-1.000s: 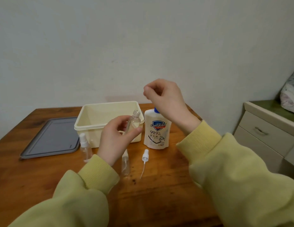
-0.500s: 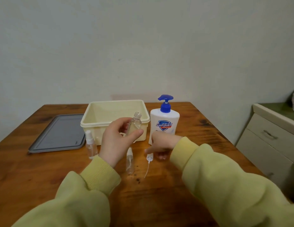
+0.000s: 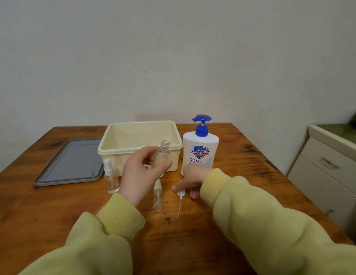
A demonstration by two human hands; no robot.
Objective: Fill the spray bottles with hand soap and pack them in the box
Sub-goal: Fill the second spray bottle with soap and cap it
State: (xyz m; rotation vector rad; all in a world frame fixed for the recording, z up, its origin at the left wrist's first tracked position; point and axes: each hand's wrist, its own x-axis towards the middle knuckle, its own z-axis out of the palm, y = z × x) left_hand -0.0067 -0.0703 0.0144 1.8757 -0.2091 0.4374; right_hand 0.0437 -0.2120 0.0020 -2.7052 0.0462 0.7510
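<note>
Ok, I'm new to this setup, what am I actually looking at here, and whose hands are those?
One camera, worn on a person's head, looking down at their own bare hands; no machine. The left hand holds an uncapped clear spray bottle. The right hand is down at a loose spray head lying on the wooden table; whether its fingers grip it yet is unclear. Also there: a cream box, a grey lid, a soap pump bottle, two capped spray bottles.

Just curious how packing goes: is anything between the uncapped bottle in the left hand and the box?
Nothing visible. The left hand holds the uncapped spray bottle just in front of the open cream box; the grey lid lies to one side, the soap dispenser to the other.
</note>
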